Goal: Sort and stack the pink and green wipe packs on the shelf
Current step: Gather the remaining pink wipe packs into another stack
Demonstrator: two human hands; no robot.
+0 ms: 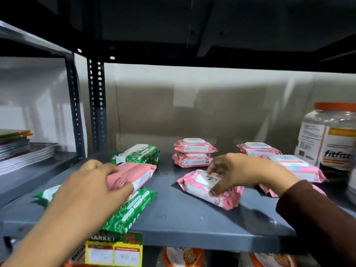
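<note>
Your left hand [90, 187] clamps a pink pack [133, 175] atop the near-left green pack [131, 211], your right hand [237, 171] pinches a loose pink pack [210, 189] mid-shelf [173, 224]: risk is slick film slipping and toppling the far pink stack [193, 153].

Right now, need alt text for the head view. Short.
Two hands work on a grey shelf: the left hand holds a pink wipe pack lying on a green pack, the right hand grips another pink pack. Behind: a two-pack pink stack, a green pack, a white jar.
</note>
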